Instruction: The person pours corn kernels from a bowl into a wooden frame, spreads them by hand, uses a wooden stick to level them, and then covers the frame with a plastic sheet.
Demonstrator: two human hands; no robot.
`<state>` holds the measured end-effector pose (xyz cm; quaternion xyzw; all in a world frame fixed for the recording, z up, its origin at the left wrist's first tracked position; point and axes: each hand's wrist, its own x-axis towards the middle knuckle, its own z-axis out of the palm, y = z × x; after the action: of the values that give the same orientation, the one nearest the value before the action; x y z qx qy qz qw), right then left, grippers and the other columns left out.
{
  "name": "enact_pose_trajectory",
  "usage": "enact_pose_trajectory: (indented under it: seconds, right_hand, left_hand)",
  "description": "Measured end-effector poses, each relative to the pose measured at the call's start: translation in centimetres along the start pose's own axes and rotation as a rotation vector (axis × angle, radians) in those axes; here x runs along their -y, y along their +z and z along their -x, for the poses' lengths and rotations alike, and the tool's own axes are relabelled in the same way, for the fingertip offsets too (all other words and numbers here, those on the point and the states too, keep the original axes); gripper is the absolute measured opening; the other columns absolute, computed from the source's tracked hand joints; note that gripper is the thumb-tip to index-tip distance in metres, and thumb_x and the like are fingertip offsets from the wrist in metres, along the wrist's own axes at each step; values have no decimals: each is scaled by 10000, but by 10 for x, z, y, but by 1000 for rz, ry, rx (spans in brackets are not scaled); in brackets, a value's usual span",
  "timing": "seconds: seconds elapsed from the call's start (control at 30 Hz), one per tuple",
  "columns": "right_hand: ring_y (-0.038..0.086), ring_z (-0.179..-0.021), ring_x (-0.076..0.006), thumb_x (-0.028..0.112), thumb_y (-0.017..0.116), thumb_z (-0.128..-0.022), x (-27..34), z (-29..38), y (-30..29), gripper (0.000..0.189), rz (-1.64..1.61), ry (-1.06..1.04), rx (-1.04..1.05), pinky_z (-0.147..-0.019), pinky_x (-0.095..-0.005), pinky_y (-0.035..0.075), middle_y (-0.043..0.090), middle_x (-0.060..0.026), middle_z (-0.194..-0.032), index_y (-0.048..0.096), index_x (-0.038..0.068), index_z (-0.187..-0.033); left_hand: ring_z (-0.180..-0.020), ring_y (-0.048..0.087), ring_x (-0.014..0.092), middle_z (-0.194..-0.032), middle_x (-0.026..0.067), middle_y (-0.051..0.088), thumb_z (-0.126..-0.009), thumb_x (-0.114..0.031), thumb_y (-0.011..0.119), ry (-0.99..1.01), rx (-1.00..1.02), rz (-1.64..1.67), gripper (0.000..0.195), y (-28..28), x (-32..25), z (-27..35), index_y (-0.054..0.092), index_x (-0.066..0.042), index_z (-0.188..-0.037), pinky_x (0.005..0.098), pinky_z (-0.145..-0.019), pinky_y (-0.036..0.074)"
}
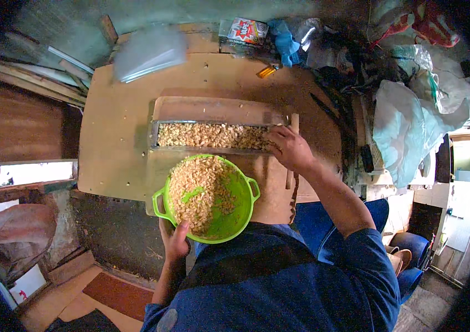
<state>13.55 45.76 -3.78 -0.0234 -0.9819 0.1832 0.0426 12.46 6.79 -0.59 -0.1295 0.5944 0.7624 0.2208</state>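
Note:
My left hand [177, 240] grips the lower left rim of a green plastic basin [241, 220] with two handles. Pale, flaky pieces [189, 178], perhaps puffed grain or nuts, heap up on its left side, with a small green thing lying on them. Beyond the basin lies a long, narrow wooden tray [214, 150] filled with similar pieces. At the tray's right end, my right hand [287, 145] rests with curled fingers on the pieces; whether it holds any cannot be seen.
Cardboard [114, 124] covers the table. Clear plastic bags [150, 56] lie at the back left. A printed box [247, 31], a blue plastic bag [285, 41] and an orange lighter [267, 71] are at the back. A dark knife-like blade [322, 103] lies at the right.

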Motion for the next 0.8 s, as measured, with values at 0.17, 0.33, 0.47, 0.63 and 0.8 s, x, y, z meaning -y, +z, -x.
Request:
enact_pose_trajectory:
  seconds: [0.17,0.33,0.47,0.63,0.8]
  right_hand:
    - [585,-1113,-333,152,595,-878,-13,4,-11,246,233,-88,49,-931,-424,508,618,-147,-1172,655,58,-1098]
    - [623,-1035,-369,107,573,-880,-11,3,-23,242,-81,287,106,-896,-438,518,647,-176,-1112,650,42,-1100]
    - [641,-997,-393,55,559,-872,-1,1,-35,249,-216,368,83,-855,-438,523,667,-202,-1061,642,37,-1106]
    - [652,-975,-396,34,558,-866,-1,7,-34,248,-235,412,45,-827,-423,528,674,-204,-1038,646,44,-1097]
    - [656,-983,-386,49,576,-861,1,6,-35,251,-218,430,27,-844,-402,530,677,-198,-1027,654,51,-1100]
  left_hand:
    - [-1211,521,255,-1386,142,458,-802,-115,653,45,57,58,794,3,-2,0,260,-30,-1487,364,-971,458]
    - [-1271,469,253,-1425,150,423,-799,-158,675,-23,46,-31,853,-2,-3,1,219,-7,-1504,380,-1035,409]
    - [-1286,451,255,-1432,149,415,-802,-175,685,16,89,30,859,-5,4,-2,221,5,-1502,394,-1059,387]
    - [-1284,457,259,-1434,144,418,-806,-158,688,23,84,14,842,-6,6,-3,239,-21,-1506,391,-1049,399]
    - [-1264,477,255,-1421,143,432,-795,-102,685,-62,23,63,844,-8,7,1,239,-39,-1509,372,-1014,433]
